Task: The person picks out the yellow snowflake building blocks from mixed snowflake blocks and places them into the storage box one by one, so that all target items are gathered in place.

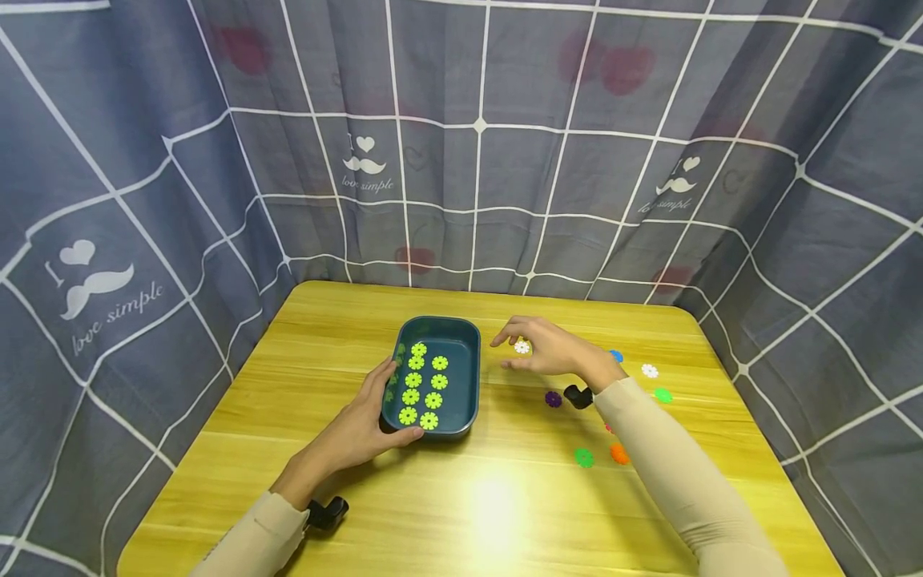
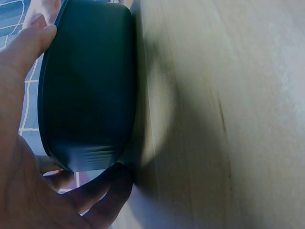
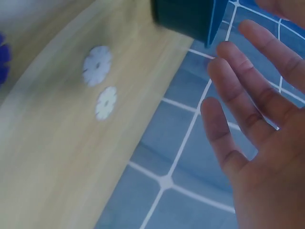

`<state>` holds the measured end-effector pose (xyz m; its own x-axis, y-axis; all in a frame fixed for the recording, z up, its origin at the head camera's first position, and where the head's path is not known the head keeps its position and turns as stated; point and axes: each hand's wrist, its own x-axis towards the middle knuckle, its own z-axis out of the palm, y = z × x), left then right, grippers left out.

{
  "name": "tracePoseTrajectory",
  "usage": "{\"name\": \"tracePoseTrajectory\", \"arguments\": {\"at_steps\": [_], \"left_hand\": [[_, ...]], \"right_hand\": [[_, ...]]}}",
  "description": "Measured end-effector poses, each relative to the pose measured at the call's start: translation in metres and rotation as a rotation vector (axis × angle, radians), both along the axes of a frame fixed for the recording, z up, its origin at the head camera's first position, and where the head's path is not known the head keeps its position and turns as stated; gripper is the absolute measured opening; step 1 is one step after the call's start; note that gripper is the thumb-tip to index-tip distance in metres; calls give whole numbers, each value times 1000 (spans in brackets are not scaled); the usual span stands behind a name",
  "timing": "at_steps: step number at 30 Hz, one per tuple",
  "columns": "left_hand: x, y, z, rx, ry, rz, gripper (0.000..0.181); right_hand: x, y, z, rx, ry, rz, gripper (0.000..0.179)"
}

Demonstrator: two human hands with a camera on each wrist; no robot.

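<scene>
A dark teal plastic box (image 1: 469,385) sits on the table with several yellow-green snowflake discs (image 1: 433,401) inside, lying in two columns. My left hand (image 1: 366,421) holds the box at its near left side, with the thumb at the near rim and the fingers along the left wall. In the left wrist view the box's outer wall (image 2: 90,86) fills the upper left. My right hand (image 1: 548,349) hovers to the right of the box, its fingers spread and holding nothing. Below it lies a white snowflake disc (image 1: 522,347); the right wrist view shows two white discs (image 3: 97,66) there.
Loose discs lie right of the box: purple (image 1: 553,399), green (image 1: 584,457), orange (image 1: 619,453), blue (image 1: 616,356), another white (image 1: 650,370) and another green (image 1: 663,395). The right forearm partly hides a red one (image 1: 609,429). A grid-patterned curtain (image 1: 447,200) borders the wooden table (image 1: 346,320).
</scene>
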<state>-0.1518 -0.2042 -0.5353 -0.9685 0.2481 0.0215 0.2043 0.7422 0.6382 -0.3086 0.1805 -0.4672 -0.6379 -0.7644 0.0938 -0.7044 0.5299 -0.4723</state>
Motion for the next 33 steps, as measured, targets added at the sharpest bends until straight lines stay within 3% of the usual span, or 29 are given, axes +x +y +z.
{"name": "tracePoseTrajectory", "arguments": {"at_steps": [33], "left_hand": [[0, 1, 0, 8, -1, 6, 134]], "right_hand": [[46, 146, -43, -3, -9, -279, 37]]}}
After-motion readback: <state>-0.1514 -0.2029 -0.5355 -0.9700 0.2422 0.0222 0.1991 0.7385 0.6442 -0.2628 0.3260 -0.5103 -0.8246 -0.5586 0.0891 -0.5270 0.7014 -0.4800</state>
